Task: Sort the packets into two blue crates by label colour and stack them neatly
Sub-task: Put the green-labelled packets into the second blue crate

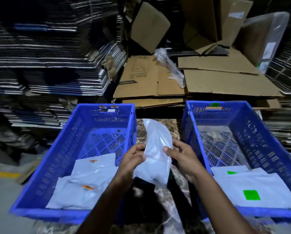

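Both hands hold one grey packet (155,149) between the two blue crates: the left hand (133,159) pinches its left edge in a narrow grip, the right hand (181,156) curls round its right edge (no label shows). The left crate (70,141) holds orange-labelled packets (84,186), the right crate (259,132) green-labelled packets (252,188). Flattened cardboard (200,81) lies beyond.

held packet (155,149) label side hidden, left crate (57,166) near corner blurred, forearms cut off
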Motion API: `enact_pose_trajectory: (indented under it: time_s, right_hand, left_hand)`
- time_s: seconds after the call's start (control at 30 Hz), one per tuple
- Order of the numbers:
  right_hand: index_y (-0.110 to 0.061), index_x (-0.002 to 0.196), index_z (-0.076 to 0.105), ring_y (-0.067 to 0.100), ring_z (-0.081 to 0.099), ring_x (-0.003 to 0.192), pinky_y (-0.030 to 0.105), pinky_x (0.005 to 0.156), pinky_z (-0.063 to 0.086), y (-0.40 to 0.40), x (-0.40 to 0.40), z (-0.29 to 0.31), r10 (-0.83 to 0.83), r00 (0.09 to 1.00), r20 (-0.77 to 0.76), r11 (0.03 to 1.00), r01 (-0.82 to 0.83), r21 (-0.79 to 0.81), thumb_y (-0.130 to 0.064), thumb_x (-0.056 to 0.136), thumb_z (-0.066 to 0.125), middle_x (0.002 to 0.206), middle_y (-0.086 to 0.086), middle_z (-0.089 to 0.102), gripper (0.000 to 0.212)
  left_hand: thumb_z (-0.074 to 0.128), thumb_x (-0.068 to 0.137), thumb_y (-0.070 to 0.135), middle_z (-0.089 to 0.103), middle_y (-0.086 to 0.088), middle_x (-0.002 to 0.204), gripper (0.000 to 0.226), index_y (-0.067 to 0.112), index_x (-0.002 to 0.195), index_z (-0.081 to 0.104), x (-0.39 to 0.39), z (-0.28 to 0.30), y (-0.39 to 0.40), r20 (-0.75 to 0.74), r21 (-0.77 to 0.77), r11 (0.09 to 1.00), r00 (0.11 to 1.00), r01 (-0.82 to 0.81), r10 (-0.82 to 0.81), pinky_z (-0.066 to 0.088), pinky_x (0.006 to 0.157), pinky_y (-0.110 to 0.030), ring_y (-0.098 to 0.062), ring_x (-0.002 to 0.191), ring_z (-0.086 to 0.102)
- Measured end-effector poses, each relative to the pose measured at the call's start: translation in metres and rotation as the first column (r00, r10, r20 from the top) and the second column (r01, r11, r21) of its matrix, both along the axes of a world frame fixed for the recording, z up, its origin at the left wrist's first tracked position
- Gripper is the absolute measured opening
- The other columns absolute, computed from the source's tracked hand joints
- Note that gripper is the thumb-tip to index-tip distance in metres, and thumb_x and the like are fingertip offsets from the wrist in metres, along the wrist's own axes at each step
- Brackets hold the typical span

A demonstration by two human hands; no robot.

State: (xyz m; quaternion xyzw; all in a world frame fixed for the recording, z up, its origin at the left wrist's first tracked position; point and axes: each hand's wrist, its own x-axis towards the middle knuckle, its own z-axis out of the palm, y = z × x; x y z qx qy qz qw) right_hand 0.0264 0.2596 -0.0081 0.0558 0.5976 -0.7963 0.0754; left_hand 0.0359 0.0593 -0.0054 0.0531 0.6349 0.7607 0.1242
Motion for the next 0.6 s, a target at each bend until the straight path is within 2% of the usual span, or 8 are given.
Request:
enact_pose_trajectory:
  time_s: [0.07, 0.17, 0.23, 0.33, 0.4, 0.43, 0.5, 0.6]
  right_hand:
    - [-0.008, 0.125, 0.062, 0.029, 0.07, 0.107, 0.04, 0.085, 0.056, -0.003, -0.002, 0.002, 0.011, 1.0, 0.008, 0.999, -0.01, -0.04, 0.0, 0.085, 0.071, 0.118, 0.011, 0.072, 0.041]
    - [-0.012, 0.12, 0.066, 0.025, 0.07, 0.107, 0.034, 0.081, 0.058, -0.001, -0.003, 0.007, 0.025, 0.997, -0.069, 0.998, -0.021, 0.058, 0.004, 0.077, 0.078, 0.116, 0.008, 0.073, 0.048]
    - [-0.017, 0.117, 0.07, 0.023, 0.068, 0.11, 0.037, 0.083, 0.058, 0.002, -0.005, 0.009, 0.032, 0.986, -0.161, 0.981, 0.0, 0.194, 0.0, 0.07, 0.084, 0.116, 0.002, 0.073, 0.053]
    - [-0.023, 0.098, 0.077, 0.019, 0.061, 0.117, 0.043, 0.095, 0.053, 0.004, -0.007, 0.015, -0.026, 0.955, -0.296, 0.938, 0.126, 0.323, 0.008, 0.068, 0.082, 0.121, -0.002, 0.065, 0.043]
    - [-0.023, 0.08, 0.077, 0.016, 0.06, 0.117, 0.036, 0.096, 0.052, 0.001, -0.008, 0.019, -0.06, 0.936, -0.347, 0.941, 0.168, 0.292, 0.014, 0.073, 0.077, 0.122, -0.003, 0.057, 0.037]
    - [-0.022, 0.071, 0.076, 0.017, 0.062, 0.114, 0.034, 0.094, 0.052, -0.002, -0.008, 0.019, -0.065, 0.929, -0.365, 0.951, 0.169, 0.26, 0.017, 0.073, 0.073, 0.118, -0.003, 0.057, 0.039]
    - [-0.017, 0.06, 0.073, 0.021, 0.066, 0.103, 0.036, 0.088, 0.053, -0.006, -0.008, 0.013, -0.053, 0.921, -0.387, 0.968, 0.142, 0.205, 0.023, 0.069, 0.061, 0.105, 0.001, 0.065, 0.043]
    - [-0.013, 0.065, 0.073, 0.016, 0.063, 0.082, 0.034, 0.073, 0.044, -0.009, -0.008, 0.007, -0.08, 0.93, -0.359, 0.979, 0.141, 0.148, 0.014, 0.076, 0.053, 0.086, 0.002, 0.068, 0.035]
  left_hand:
    - [0.066, 0.085, 0.026, 0.07, -0.018, 0.117, 0.038, 0.013, 0.121, 0.066, -0.002, 0.006, -0.001, 0.04, 0.036, 0.999, 0.999, 0.001, -0.003, 0.05, 0.095, -0.047, -0.039, 0.111, 0.065]
    - [0.064, 0.095, 0.008, 0.071, -0.018, 0.116, 0.028, 0.005, 0.122, 0.064, -0.007, 0.013, 0.003, -0.003, -0.01, 0.999, 0.999, 0.044, -0.044, 0.055, 0.093, -0.045, -0.035, 0.108, 0.068]
    - [0.068, 0.091, 0.005, 0.074, -0.01, 0.109, 0.023, 0.013, 0.113, 0.071, -0.012, 0.013, 0.003, -0.129, -0.148, 0.988, 0.991, -0.049, 0.03, 0.054, 0.092, -0.042, -0.026, 0.104, 0.069]
    - [0.077, 0.073, 0.023, 0.064, -0.001, 0.117, 0.036, 0.047, 0.1, 0.072, -0.02, 0.011, 0.002, -0.355, -0.323, 0.898, 0.918, -0.298, 0.177, 0.049, 0.096, -0.039, -0.021, 0.114, 0.059]
    - [0.073, 0.074, 0.0, 0.056, 0.0, 0.112, 0.049, 0.048, 0.083, 0.075, -0.023, 0.008, 0.004, -0.394, -0.311, 0.867, 0.883, -0.391, 0.257, 0.046, 0.086, -0.022, -0.007, 0.106, 0.057]
    - [0.067, 0.078, -0.012, 0.057, -0.001, 0.104, 0.053, 0.039, 0.077, 0.076, -0.022, 0.009, 0.006, -0.353, -0.279, 0.882, 0.895, -0.38, 0.274, 0.044, 0.079, -0.016, -0.005, 0.094, 0.059]
    - [0.054, 0.087, -0.018, 0.063, -0.008, 0.087, 0.048, 0.022, 0.076, 0.078, -0.019, 0.012, 0.01, -0.193, -0.123, 0.942, 0.939, -0.312, 0.286, 0.044, 0.066, -0.017, -0.017, 0.076, 0.056]
    - [0.04, 0.091, -0.015, 0.073, -0.011, 0.091, 0.038, 0.003, 0.092, 0.074, -0.017, 0.015, 0.008, 0.061, 0.159, 0.963, 0.975, -0.219, 0.212, 0.052, 0.073, -0.023, -0.018, 0.082, 0.065]
